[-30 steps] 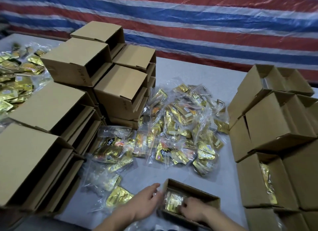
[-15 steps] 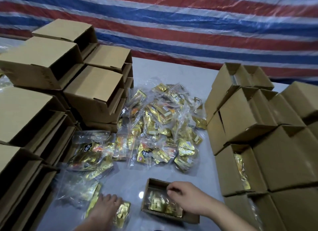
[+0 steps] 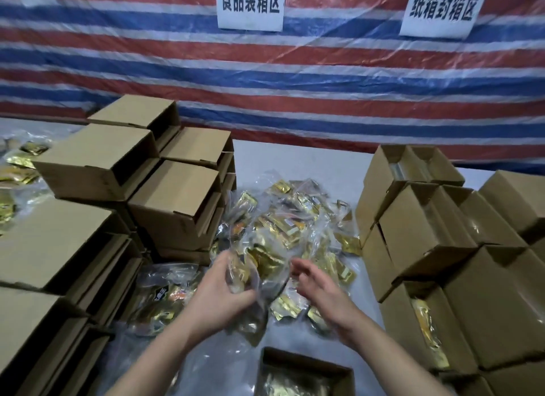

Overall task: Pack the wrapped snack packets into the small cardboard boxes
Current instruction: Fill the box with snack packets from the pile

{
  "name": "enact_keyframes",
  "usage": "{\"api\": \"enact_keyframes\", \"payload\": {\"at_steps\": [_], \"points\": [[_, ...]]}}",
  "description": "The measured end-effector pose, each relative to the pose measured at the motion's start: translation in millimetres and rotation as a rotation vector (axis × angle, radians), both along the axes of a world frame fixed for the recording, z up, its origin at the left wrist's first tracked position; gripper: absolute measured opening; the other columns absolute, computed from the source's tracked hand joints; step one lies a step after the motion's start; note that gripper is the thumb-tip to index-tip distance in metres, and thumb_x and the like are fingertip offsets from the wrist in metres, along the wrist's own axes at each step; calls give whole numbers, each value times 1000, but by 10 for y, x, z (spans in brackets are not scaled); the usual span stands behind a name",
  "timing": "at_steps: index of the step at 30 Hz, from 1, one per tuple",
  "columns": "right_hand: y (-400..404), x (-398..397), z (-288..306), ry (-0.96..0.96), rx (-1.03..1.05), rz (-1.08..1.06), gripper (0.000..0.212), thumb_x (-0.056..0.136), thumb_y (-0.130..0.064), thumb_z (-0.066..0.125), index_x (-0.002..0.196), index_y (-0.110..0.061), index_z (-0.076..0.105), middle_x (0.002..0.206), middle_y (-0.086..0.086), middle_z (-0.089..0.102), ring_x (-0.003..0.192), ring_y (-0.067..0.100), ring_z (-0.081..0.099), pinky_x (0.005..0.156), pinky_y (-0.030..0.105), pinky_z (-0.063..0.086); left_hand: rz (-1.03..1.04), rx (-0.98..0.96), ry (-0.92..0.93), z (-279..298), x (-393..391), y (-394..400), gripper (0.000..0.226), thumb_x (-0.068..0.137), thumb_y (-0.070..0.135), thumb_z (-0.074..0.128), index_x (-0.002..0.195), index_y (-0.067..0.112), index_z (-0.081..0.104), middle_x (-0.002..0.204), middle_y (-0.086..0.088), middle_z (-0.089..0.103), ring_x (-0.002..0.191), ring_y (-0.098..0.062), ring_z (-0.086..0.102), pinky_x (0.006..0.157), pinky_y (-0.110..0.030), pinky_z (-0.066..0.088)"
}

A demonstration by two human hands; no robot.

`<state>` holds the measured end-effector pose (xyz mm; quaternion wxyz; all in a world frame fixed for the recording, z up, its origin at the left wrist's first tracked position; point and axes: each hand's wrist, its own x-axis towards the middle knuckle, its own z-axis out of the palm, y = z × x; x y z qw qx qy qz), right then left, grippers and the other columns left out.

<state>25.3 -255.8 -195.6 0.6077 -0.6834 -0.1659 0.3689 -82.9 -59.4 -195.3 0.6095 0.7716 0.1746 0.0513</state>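
Head view looks down on both my forearms, which reach up from the bottom edge toward the middle of the frame. My left hand (image 3: 219,295) is raised over the near edge of the pile of snack packets (image 3: 290,227), its fingers (image 3: 227,263) curled round a clear bag with gold packets (image 3: 259,266) inside, the bag bunched against my palm. My right hand (image 3: 320,286) hangs just beside it, palm turned toward the left hand, fingers loosely bent and holding nothing; whether their tips touch the bag's plastic I cannot tell through the blur.

At the bottom centre, below my wrists, an open small box (image 3: 303,369) sits on the grey worktop (image 3: 295,160) with gold packets lying inside it. The loose pile spreads across the middle of the worktop. Stacked empty boxes (image 3: 174,195) fill the left side of the frame; filled boxes (image 3: 427,239) are stacked on the right, some showing gold packets through their open ends. A striped tarp (image 3: 265,80) hangs across the upper frame with white signs (image 3: 250,5) on it.
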Motion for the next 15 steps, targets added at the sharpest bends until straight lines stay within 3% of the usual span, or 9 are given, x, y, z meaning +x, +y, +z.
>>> {"api": "enact_keyframes", "payload": {"at_steps": [2,4,7,8,9,11,12,13,15], "points": [[97,70,189,132,205,19,106,57,-75,77,144,-25,43,145,3,53,135,18,49,114,38,37,-67,-177,-63,294,160,-74,50,55,32,87,95,40,59,84,13,70,73,-5,68,58,-19,52],[127,122,374,227,387,56,114,60,-72,78,149,-15,36,146,12,52,136,26,48,112,46,40,-130,-274,-102,520,298,-192,58,59,28,85,111,34,59,95,9,72,87,-8,70,68,-20,54],[149,132,616,392,558,112,90,64,-68,80,135,-16,60,133,17,62,120,35,60,87,44,56,-160,-232,-105,771,491,-488,90,67,44,81,141,24,34,104,10,73,89,-13,73,70,-23,57],[147,135,665,412,600,121,82,66,-70,77,130,-21,66,130,17,64,117,35,61,83,44,57,-138,-176,-114,833,548,-603,97,68,57,78,146,30,26,114,13,70,95,-15,72,74,-29,59],[135,144,692,407,641,118,71,74,-71,69,128,-24,68,128,15,65,118,32,62,85,42,57,-102,-71,-121,879,602,-710,100,67,75,70,148,43,20,137,10,57,113,-19,66,89,-39,57],[98,174,754,407,682,20,59,94,-66,41,129,-26,66,126,8,68,120,22,63,92,34,54,-49,285,-112,935,692,-850,101,67,94,42,150,52,4,159,22,15,148,-15,21,120,-46,25],[71,193,779,415,672,-37,58,101,-60,29,131,-25,65,126,6,68,120,20,63,92,32,54,-48,405,-132,950,717,-884,101,67,95,32,150,51,-4,159,28,3,149,-5,3,123,-41,10],[35,229,773,403,658,-88,57,105,-55,23,132,-24,63,127,6,67,120,20,62,92,31,54,-59,438,-153,958,746,-905,103,66,97,28,149,50,-11,158,30,-3,147,1,-5,122,-37,4],[-17,251,761,338,627,-143,51,104,-55,33,133,-26,62,132,5,64,124,20,60,92,30,53,-87,401,-178,975,807,-917,106,64,100,24,150,49,-9,160,28,0,147,4,0,121,-34,7]]}}
